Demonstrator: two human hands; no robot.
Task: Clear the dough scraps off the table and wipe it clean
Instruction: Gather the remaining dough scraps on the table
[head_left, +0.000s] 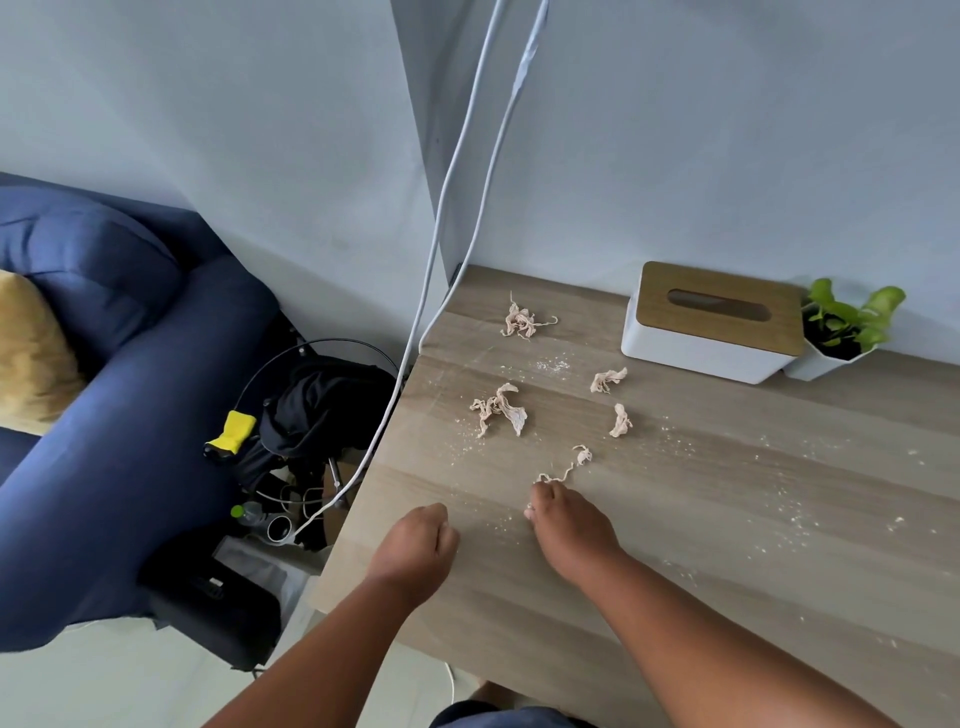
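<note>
Several pale dough scraps lie on the wooden table (727, 519): one at the back (522, 322), a larger one (498, 408) to the left, two small ones (607, 380) (620, 421) toward the middle, and a thin stringy one (569, 465) nearest me. My right hand (563, 519) is on the table, its fingertips pinching the near end of the stringy scrap. My left hand (415, 545) hovers by the table's left edge, fingers curled into a fist; nothing shows in it. Flour specks dust the tabletop.
A white tissue box with a wooden lid (711, 322) stands at the back against the wall, a small potted plant (847, 327) beside it. White cables (447, 208) hang down past the table's left edge. A blue sofa (104, 415) and floor clutter lie left.
</note>
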